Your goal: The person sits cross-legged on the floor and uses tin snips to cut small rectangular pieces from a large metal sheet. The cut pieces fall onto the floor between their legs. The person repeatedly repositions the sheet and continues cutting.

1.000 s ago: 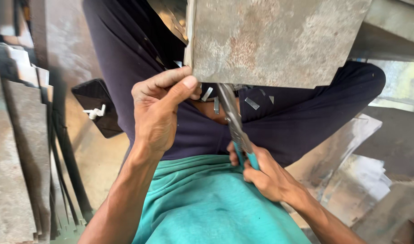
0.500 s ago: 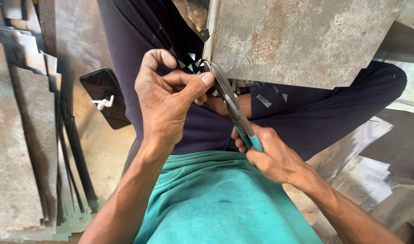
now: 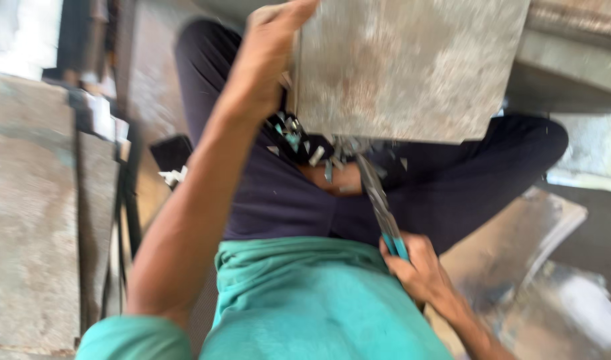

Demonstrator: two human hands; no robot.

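Note:
I sit cross-legged in dark trousers and a teal shirt. My left hand (image 3: 269, 60) grips the left edge of a grey, stained metal sheet (image 3: 412, 67) held up over my lap. My right hand (image 3: 415, 267) is closed around the teal handles of metal snips (image 3: 379, 200), whose blades point up to the sheet's lower edge. Small metal offcuts (image 3: 319, 157) lie scattered on my lap under the sheet. The view is blurred.
A stack of flat metal sheets (image 3: 32, 213) stands on the left. More cut metal pieces (image 3: 545, 227) lie on the floor at the right. A dark object with white bits (image 3: 172, 160) sits beside my left leg.
My left hand has moved from the sheet's lower corner up along its left edge. The sheet sits more to the right in view. The snips stay at its lower edge.

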